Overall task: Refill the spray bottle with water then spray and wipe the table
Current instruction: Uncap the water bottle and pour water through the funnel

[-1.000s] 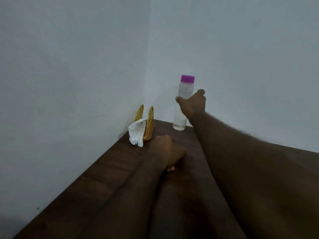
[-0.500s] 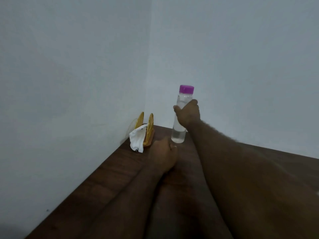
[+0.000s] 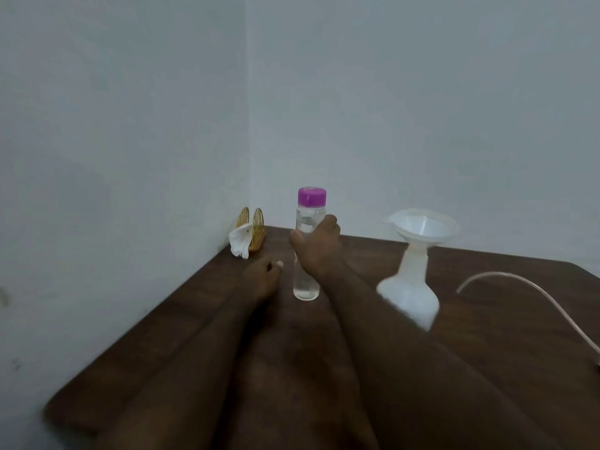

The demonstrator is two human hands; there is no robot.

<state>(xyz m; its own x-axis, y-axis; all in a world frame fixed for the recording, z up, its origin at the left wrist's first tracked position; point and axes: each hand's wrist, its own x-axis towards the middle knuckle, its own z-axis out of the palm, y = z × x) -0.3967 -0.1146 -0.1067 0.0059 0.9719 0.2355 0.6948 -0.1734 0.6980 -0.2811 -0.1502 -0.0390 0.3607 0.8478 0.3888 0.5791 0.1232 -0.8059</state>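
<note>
the right hand (image 3: 316, 246) wraps the middle of the clear bottle (image 3: 306, 280), hiding that stretch of its body; only the neck, purple cap (image 3: 311, 196) and lower part show. whether its base touches the dark wooden table (image 3: 487, 336) cannot be told. the right forearm covers the near left corner of the white spray bottle (image 3: 410, 295), whose outline is smeared with blur. the left hand (image 3: 261, 279) is curled, fingers mostly hidden. a pale tube (image 3: 519, 282) runs off the right edge. both arms leave the bottom edge.

Dim room corner, plain pale walls (image 3: 389, 108), dark wooden table (image 3: 487, 336)
</note>
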